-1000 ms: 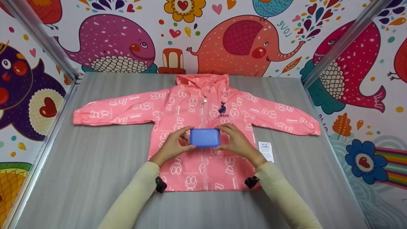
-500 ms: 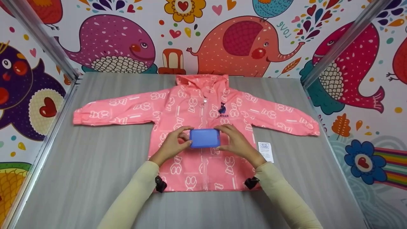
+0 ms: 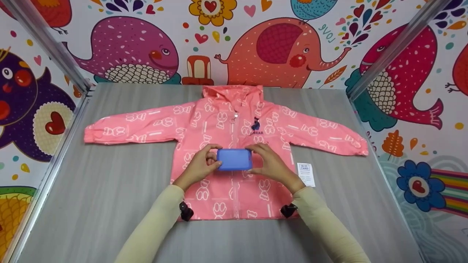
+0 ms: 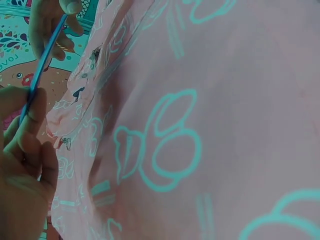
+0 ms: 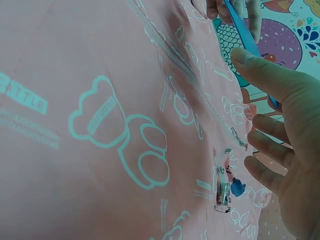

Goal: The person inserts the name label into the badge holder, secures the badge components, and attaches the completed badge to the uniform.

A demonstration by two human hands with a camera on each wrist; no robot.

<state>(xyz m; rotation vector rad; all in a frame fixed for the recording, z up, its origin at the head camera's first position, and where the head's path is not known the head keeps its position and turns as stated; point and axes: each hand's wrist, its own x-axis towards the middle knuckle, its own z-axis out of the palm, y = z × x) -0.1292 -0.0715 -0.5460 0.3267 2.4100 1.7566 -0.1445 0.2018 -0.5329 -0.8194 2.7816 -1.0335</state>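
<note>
A pink hooded jacket (image 3: 219, 190) with white rabbit outlines lies spread front up, sleeves out to both sides. Over its middle, a flat blue card holder (image 3: 234, 159) is held level between both hands. My left hand (image 3: 197, 166) pinches its left end between thumb and fingers. At the opposite end, my right hand (image 3: 270, 166) pinches with thumb and index finger, the other fingers spread apart in the right wrist view. Edge-on, the card holder (image 4: 42, 65) appears as a thin blue strip in the left wrist view. A zipper runs down the jacket's front beneath it.
A white printed card (image 3: 305, 174) lies on the grey table (image 3: 109, 190) beside the jacket's right side, near my right wrist. Walls with cartoon animals (image 3: 135, 47) and metal corner posts (image 3: 402, 47) enclose the back and sides.
The card holder has shifted very slightly left and toward me. My left thumb has moved from its lower front edge to its left end. The jacket lies unchanged.
</note>
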